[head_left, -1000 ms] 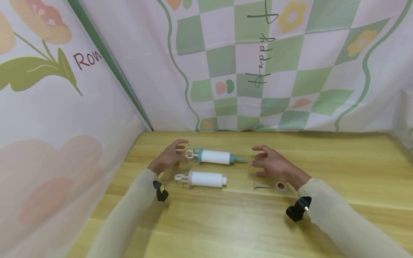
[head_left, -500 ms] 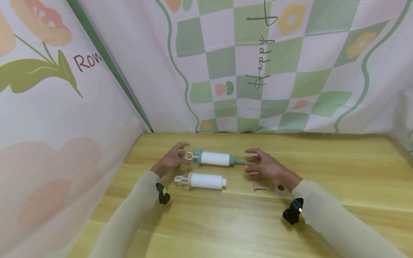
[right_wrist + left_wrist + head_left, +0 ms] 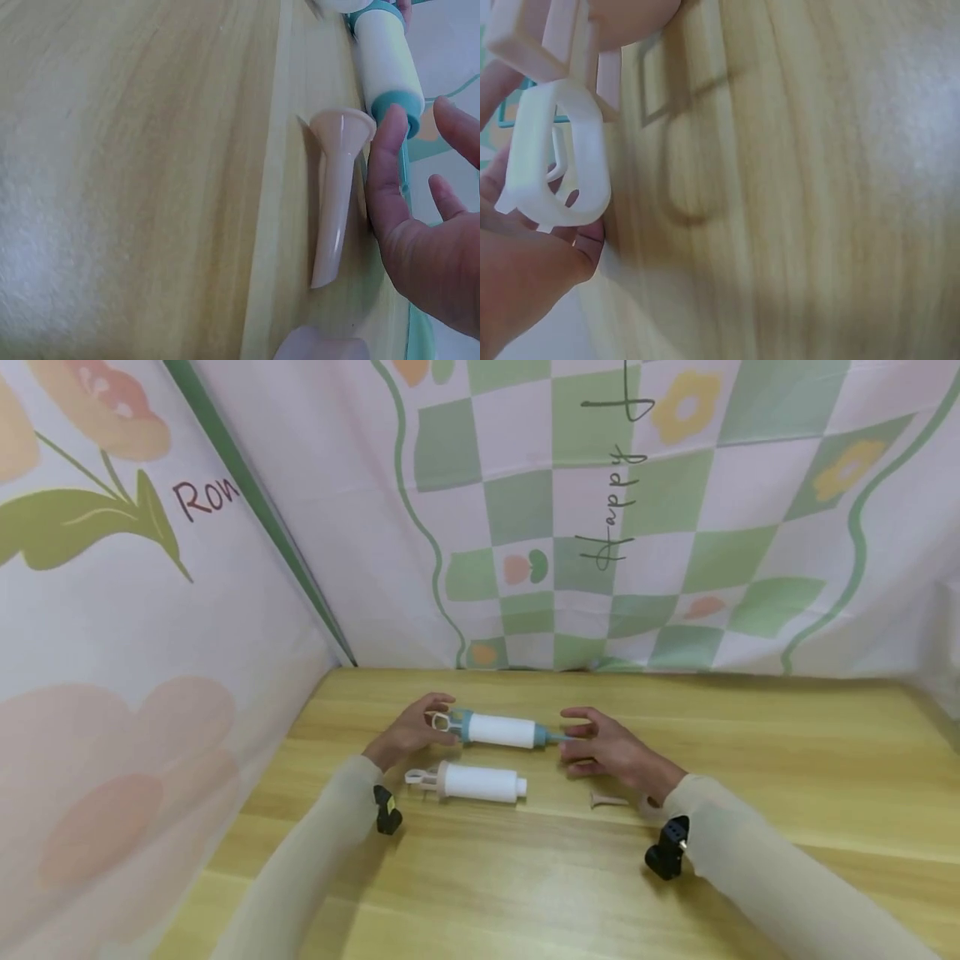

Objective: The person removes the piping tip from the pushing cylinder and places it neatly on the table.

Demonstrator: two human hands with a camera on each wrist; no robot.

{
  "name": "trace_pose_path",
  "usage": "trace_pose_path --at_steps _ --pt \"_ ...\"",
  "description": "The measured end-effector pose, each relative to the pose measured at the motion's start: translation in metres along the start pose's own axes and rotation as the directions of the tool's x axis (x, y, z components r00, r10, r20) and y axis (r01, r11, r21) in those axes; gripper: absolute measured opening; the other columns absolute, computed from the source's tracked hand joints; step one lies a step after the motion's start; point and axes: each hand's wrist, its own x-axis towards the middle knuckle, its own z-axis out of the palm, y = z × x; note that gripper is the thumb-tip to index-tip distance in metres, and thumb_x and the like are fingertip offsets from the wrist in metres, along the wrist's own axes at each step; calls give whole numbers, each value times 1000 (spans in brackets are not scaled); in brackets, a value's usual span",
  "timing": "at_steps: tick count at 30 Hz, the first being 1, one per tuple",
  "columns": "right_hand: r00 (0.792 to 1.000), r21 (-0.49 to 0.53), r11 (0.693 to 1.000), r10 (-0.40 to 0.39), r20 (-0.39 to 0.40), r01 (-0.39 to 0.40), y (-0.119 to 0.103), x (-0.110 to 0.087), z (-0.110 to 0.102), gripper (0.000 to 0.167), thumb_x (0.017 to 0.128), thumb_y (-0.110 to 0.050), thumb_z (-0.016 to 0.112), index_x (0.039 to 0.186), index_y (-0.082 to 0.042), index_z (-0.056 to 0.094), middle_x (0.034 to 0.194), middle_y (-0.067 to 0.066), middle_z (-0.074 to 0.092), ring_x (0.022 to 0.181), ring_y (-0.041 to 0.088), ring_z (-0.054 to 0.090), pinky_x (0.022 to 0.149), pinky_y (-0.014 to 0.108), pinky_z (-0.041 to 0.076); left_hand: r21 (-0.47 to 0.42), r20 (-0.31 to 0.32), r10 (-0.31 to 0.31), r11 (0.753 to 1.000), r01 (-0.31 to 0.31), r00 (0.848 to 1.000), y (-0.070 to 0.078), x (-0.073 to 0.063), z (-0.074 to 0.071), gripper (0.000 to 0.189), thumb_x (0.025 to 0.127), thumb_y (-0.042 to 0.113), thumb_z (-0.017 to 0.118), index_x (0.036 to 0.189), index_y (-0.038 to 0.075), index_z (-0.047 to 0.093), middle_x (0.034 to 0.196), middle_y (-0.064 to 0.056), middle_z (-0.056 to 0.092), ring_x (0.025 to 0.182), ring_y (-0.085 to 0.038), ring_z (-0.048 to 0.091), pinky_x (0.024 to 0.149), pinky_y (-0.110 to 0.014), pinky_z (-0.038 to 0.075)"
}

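Observation:
A syringe-like tool with a white barrel (image 3: 502, 732), teal ends and a thin teal nozzle lies lengthwise on the table. My left hand (image 3: 408, 728) has its thumb and fingers spread on either side of the teal handle end and its white pull loop. At the other end, my right hand (image 3: 617, 750) stands with parted, bent fingers around the nozzle tip, covering part of it. A matching tool with a pale pink handle and white barrel (image 3: 482, 783) lies nearer me; its white loop (image 3: 592, 161) fills the left wrist view's foreground.
Below my right hand lies a loose pale pink nozzle (image 3: 337, 195) with a flared end. A pale pink ring (image 3: 654, 808) is partly hidden by the right wrist. Patterned cloth (image 3: 585, 527) hangs at the table's back edge and left side.
Both hands have moved inward: the left to the right, over the teal handle, the right to the left, over the nozzle tip. The tools have stayed in place.

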Motion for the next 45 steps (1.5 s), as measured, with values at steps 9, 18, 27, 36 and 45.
trace_pose_path --at_steps 9,18,27,36,45 --pt "1000 41 999 10 -10 -9 2 11 8 70 99 0 59 156 -2 20 150 30 33 95 25 69 74 31 58 20 32 15 1000 -16 999 1 1 -2 72 83 7 80 146 4 45 141 -18 46 128 -35 44 107 -51 37" --pt "993 -144 989 -34 -111 18 1 15 19 66 94 -2 67 150 2 34 142 30 42 83 20 67 64 30 56 -5 73 63 998 -63 995 -1 9 1 69 83 3 79 144 3 48 128 -13 56 116 -30 51 100 -45 42" --pt "989 -192 981 -54 -140 26 4 20 26 57 92 -3 69 143 5 44 138 30 49 80 18 65 60 27 53 24 55 60 998 -61 997 -3 6 5 57 81 1 80 133 7 59 112 -10 60 103 -27 55 91 -40 45" --pt "981 -167 986 -41 -188 9 6 22 27 45 94 -4 67 136 5 51 116 18 61 78 17 66 59 26 51 39 57 57 998 -59 997 0 6 9 57 82 0 79 135 7 59 108 -11 60 97 -25 56 82 -35 49" --pt "976 -162 987 -25 -216 -10 7 22 28 41 94 -3 67 132 5 55 110 14 63 75 15 65 58 25 49 -36 68 68 997 -66 995 -5 5 8 56 79 -1 80 132 5 61 106 -13 59 95 -27 57 78 -36 53"
